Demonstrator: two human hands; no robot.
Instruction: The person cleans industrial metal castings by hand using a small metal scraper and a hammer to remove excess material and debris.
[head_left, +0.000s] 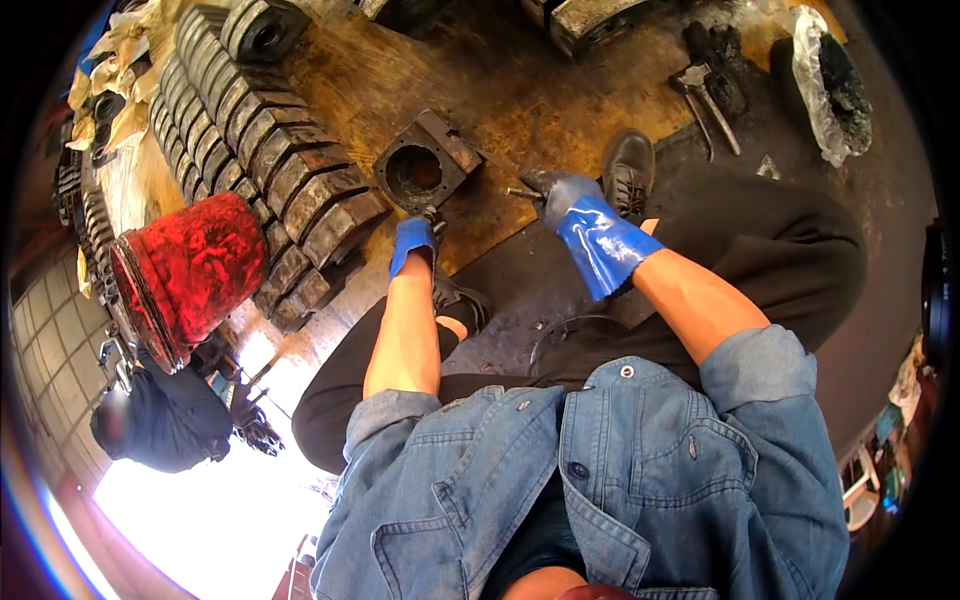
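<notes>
A square metal block with a large round hole lies on the stained floor in front of me. My left hand, in a blue rubber glove, is at the block's near edge; its fingers are mostly hidden. To the right of the block, my right hand wears a matching glove with dark, greasy fingers. It is closed around a thin metal rod, whose end points left toward the block. Most of the rod is covered by the glove.
Long rows of similar metal blocks line the left side, beside a red bucket. A hammer lies at the far right, near a plastic bag of dark material. A person is at the lower left.
</notes>
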